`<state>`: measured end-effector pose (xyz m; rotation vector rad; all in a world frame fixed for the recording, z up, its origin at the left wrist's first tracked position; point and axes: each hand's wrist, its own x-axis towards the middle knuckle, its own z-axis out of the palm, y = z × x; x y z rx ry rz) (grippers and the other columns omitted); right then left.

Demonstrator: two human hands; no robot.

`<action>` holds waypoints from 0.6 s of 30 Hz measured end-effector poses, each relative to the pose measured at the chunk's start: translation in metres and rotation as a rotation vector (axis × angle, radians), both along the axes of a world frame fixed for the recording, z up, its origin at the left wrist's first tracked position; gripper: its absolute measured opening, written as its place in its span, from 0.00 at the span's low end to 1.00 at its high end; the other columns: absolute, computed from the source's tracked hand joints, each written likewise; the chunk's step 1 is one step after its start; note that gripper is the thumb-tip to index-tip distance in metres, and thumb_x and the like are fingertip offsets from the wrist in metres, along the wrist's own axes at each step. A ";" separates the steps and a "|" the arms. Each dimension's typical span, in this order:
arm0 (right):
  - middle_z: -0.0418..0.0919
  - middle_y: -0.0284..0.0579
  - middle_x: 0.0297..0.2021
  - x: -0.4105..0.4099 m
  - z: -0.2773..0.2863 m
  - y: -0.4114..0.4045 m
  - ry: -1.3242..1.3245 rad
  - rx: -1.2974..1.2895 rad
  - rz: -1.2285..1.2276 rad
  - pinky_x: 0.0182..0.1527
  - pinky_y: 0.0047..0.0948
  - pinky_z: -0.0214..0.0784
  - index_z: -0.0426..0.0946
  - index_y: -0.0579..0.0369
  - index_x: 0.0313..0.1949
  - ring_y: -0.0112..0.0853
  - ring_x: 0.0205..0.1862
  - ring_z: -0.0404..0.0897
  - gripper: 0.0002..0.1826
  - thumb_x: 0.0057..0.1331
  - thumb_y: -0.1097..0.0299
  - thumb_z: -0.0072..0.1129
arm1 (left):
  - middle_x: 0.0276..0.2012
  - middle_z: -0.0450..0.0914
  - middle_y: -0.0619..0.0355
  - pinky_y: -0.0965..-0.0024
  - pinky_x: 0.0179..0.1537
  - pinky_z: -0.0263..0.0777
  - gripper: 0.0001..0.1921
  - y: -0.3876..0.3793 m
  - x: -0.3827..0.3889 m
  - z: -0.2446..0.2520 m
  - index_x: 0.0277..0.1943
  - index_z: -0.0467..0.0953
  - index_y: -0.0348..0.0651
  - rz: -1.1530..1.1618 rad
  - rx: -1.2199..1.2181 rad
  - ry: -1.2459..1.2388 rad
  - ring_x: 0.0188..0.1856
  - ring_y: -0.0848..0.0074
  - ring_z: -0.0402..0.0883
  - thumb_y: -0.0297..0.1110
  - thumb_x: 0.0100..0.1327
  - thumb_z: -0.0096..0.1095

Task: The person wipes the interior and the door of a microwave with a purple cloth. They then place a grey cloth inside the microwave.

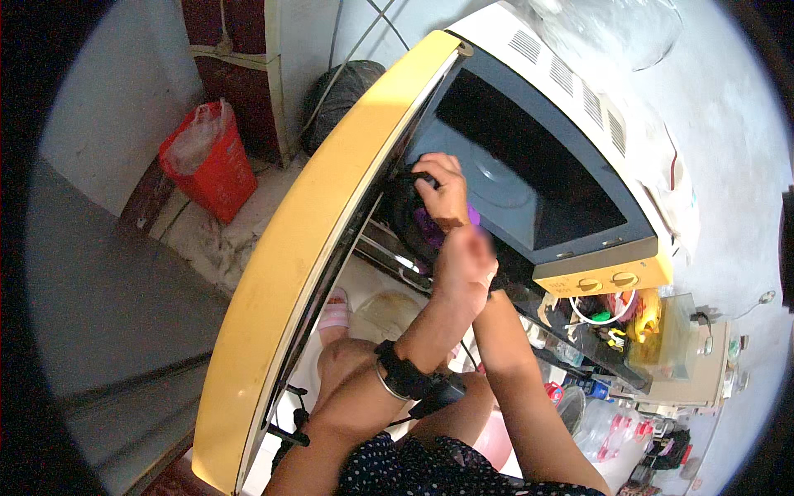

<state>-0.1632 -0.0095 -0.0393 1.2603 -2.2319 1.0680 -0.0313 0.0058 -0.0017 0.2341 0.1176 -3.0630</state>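
My right hand [443,189] is curled round a dark rounded object [425,180] between a large curved yellow panel [322,211] and the dark window of a white and yellow microwave oven [527,161]. Something purple [474,214] shows beside that wrist. My left hand [466,266] overlaps the right wrist; its fingers are partly blurred, and whether it grips anything is unclear. A black strap with a small device [409,378] sits round my left forearm.
A red bin [211,161] with a clear liner and a black bag [341,99] stand at the upper left. Two knobs [589,285] sit on the oven's panel. Lower right are a glass tank [670,341], plastic bottles [605,428] and clutter. A pink slipper [336,310] shows below.
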 end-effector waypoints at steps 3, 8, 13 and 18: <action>0.76 0.45 0.43 -0.003 -0.006 0.000 -0.102 -0.222 -0.085 0.50 0.37 0.64 0.79 0.54 0.37 0.42 0.49 0.70 0.14 0.47 0.73 0.65 | 0.22 0.66 0.65 0.75 0.22 0.63 0.08 0.002 0.000 0.001 0.29 0.65 0.48 -0.108 0.015 -0.192 0.20 0.80 0.63 0.31 0.66 0.45; 0.73 0.42 0.47 0.005 0.001 -0.012 0.036 0.093 -0.208 0.54 0.39 0.61 0.78 0.53 0.46 0.42 0.51 0.70 0.23 0.49 0.66 0.68 | 0.23 0.67 0.65 0.76 0.25 0.63 0.06 -0.010 0.002 0.013 0.30 0.65 0.47 -0.043 0.099 -0.246 0.23 0.81 0.64 0.32 0.64 0.47; 0.75 0.40 0.46 0.010 0.006 -0.010 0.074 0.180 -0.151 0.54 0.39 0.60 0.78 0.53 0.43 0.41 0.53 0.70 0.20 0.48 0.73 0.65 | 0.23 0.65 0.65 0.76 0.22 0.62 0.06 -0.007 0.004 -0.007 0.31 0.66 0.48 0.045 -0.017 0.134 0.22 0.80 0.65 0.31 0.65 0.46; 0.75 0.39 0.45 0.004 0.007 -0.003 0.063 0.172 -0.034 0.54 0.38 0.60 0.78 0.53 0.41 0.41 0.52 0.70 0.20 0.44 0.78 0.64 | 0.23 0.65 0.66 0.79 0.22 0.62 0.06 -0.002 0.003 -0.007 0.31 0.66 0.48 -0.002 -0.001 0.080 0.22 0.82 0.65 0.30 0.66 0.46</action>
